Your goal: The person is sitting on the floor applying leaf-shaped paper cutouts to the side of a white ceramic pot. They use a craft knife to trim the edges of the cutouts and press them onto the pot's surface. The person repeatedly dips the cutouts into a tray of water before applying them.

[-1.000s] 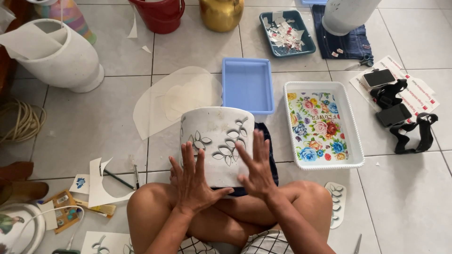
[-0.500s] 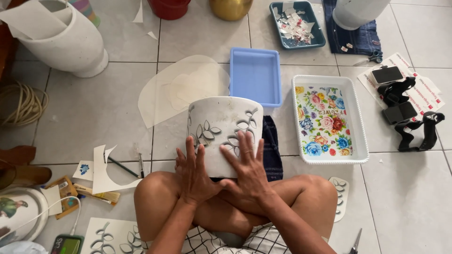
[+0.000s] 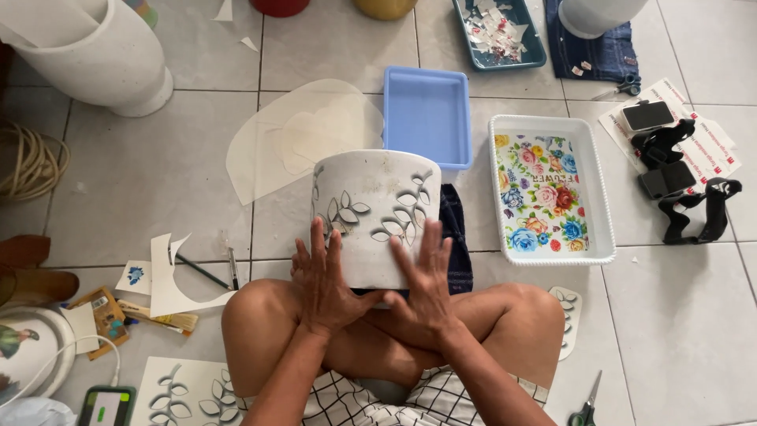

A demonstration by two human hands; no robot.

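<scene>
Two hands [image 3: 371,288] flat on one white pot [image 3: 377,213], three trays beyond

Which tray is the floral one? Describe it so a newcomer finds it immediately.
Start at the white pot under both hands on the person's lap. Just right of it on the tiled floor lies a white rectangular tray. Unlike the plain blue tray beside it, its base is covered with colourful flowers.

White pot [image 3: 378,209] showing grey leaf motifs; light blue tray [image 3: 426,114] sitting plain; white tray [image 3: 550,189] displaying multicoloured floral print; teal tray [image 3: 498,35]; dark blue cloth [image 3: 456,244]; checked black-and-white shorts [image 3: 378,402]; pale grey tiles [image 3: 142,173] lying underneath.
</scene>
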